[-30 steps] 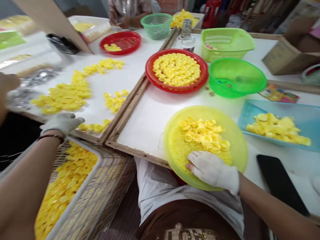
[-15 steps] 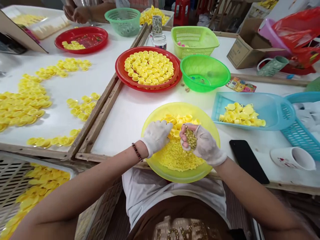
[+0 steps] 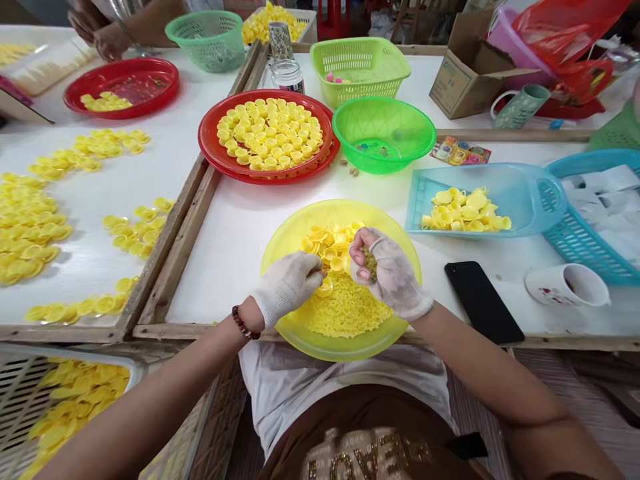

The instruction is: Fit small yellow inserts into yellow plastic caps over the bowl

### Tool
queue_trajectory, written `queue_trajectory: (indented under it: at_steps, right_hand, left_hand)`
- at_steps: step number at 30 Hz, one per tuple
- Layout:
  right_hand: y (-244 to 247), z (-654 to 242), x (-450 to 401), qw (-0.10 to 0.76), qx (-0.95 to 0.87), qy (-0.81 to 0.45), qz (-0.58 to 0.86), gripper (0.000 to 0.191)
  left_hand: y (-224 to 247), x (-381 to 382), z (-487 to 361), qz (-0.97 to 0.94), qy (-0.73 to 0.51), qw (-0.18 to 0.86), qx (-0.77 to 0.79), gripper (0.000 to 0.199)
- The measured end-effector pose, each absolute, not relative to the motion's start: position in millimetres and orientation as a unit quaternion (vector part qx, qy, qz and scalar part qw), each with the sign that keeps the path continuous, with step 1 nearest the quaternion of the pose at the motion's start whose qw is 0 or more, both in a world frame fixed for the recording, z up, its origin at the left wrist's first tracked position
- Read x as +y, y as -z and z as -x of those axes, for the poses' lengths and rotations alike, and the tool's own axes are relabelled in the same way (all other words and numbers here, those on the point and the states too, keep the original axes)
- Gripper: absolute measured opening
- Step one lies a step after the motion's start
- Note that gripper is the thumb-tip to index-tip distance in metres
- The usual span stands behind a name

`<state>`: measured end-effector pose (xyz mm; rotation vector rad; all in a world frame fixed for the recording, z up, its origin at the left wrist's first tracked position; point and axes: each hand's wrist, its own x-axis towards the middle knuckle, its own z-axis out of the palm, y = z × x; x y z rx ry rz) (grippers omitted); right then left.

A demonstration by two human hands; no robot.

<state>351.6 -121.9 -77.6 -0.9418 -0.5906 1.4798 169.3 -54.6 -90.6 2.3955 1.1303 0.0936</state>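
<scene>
A yellow basin [image 3: 280, 227] sits at the table's front edge, with small yellow plastic cups [image 3: 327, 240] at its back and many tiny yellow pieces [image 3: 345, 310] in its front part. My left hand [image 3: 289, 285], in a white fingerless glove, is over the basin's left side. Its thumb and fingers pinch a small yellow cup [image 3: 325, 287] by the edge. My right hand [image 3: 393, 273], gloved alike, is curled over the basin's right side. Greenish-yellow pellets [image 3: 369, 261] show inside its cupped fingers.
Behind stand stacked red trays [image 3: 215, 150] of yellow cups and a green bowl [image 3: 385, 133]. To the right are a blue scoop-shaped tray [image 3: 520, 207], a black phone [image 3: 483, 300] and a white mug [image 3: 563, 285]. Wooden strips [image 3: 180, 247] edge the table. Another person's hands [image 3: 107, 37] are at far left.
My left hand has turned and now pinches a cup near the basin's middle. My right fingers have curled further over the pellets. The whole view has shifted slightly.
</scene>
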Motion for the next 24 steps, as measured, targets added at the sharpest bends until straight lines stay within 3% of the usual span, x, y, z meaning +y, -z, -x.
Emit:
queue_trajectory:
  at_steps: [8, 16, 24]
  right_hand:
    - [65, -324, -110, 0.646, -0.275, -0.595, 0.392, 0.037]
    - [80, -312, -105, 0.639, -0.348, -0.566, 0.386, 0.031]
    - [78, -316, -105, 0.644, -0.315, -0.587, 0.377, 0.032]
  left_hand:
    - [94, -63, -178, -0.840, -0.024, 0.339, 0.423, 0.016]
    - [80, -80, -154, -0.882, 0.020, 0.214, 0.420, 0.024]
    - [83, -86, -158, -0.890, 0.059, 0.200, 0.407, 0.036]
